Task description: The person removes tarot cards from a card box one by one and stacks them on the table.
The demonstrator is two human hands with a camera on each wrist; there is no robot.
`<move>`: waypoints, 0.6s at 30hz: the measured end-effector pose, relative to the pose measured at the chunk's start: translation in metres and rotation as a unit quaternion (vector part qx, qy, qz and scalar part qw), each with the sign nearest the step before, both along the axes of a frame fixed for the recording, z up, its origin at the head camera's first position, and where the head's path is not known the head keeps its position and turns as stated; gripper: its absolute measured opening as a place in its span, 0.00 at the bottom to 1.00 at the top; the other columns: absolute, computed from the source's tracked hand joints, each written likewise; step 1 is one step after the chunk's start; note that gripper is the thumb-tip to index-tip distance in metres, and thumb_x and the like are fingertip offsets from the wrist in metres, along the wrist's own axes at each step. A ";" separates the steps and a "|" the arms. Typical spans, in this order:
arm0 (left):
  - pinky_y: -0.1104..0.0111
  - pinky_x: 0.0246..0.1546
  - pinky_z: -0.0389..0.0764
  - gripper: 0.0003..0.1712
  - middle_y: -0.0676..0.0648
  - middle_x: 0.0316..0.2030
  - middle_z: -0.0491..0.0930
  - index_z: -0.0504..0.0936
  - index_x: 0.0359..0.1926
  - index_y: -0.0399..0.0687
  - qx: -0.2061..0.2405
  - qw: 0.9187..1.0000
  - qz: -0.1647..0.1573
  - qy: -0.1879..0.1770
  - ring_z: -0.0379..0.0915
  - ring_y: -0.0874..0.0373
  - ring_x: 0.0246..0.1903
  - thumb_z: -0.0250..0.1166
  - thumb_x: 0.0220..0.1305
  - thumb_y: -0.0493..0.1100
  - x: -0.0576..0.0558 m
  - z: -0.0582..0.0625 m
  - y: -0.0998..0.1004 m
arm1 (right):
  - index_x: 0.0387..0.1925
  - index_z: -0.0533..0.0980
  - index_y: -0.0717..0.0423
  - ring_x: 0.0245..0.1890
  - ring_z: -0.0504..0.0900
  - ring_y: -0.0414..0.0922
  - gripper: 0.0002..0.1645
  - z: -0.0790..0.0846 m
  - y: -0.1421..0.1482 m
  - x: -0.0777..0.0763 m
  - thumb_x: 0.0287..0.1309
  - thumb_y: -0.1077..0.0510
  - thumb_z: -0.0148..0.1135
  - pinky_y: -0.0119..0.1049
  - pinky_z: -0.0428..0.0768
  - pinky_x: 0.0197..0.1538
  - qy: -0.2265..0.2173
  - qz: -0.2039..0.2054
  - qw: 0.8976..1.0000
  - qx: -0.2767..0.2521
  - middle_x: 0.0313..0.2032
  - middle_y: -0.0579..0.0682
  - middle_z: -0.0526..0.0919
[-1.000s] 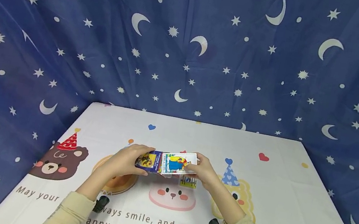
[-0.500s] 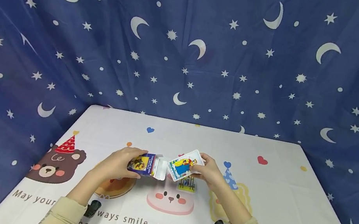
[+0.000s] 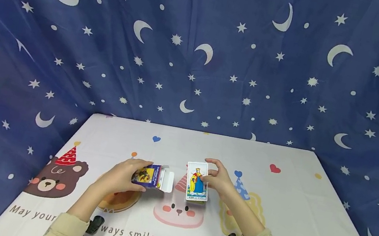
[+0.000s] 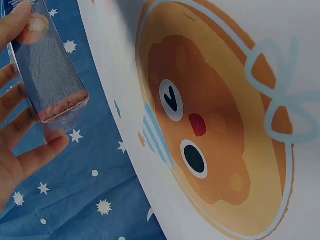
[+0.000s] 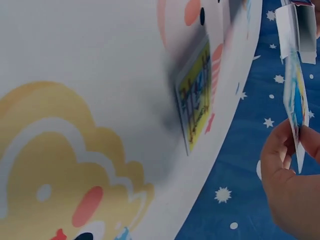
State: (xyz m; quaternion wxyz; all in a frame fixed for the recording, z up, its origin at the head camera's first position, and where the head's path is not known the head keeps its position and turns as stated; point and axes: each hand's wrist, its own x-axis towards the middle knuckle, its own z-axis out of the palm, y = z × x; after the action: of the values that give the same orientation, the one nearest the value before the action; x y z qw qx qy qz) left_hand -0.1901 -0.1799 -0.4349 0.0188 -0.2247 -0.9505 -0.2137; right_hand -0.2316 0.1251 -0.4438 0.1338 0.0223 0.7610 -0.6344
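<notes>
Left hand (image 3: 123,176)'s clamped on the tarot box (image 3: 146,176) (white flap (image 3: 168,182) sticking out), right hand (image 3: 221,180)'s pinching a king card (image 3: 195,188), yellow card (image 5: 195,95) below that hand.

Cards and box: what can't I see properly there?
Head view: most of the yellow card, hidden by the held card.
Head view: one end of the box, behind left hand.
Left wrist view: white flap, cut off by top edge.
Right wrist view: held card's picture, too edge-on.
</notes>
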 end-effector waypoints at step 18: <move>0.47 0.61 0.70 0.44 0.44 0.59 0.75 0.71 0.63 0.48 0.011 1.000 0.016 -0.008 0.69 0.44 0.59 0.77 0.42 0.48 0.001 -0.008 0.003 | 0.59 0.68 0.62 0.22 0.72 0.38 0.33 -0.018 0.009 0.001 0.49 0.74 0.62 0.25 0.75 0.26 0.065 -0.022 0.997 0.030 0.28 0.50 0.74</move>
State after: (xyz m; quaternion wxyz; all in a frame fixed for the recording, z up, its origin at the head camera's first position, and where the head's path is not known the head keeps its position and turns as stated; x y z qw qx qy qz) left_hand -0.1888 -0.1768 -0.4424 0.0172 -0.2078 -0.9516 -0.2259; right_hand -0.2308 0.1345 -0.4617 0.0691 0.0020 0.7860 -0.6144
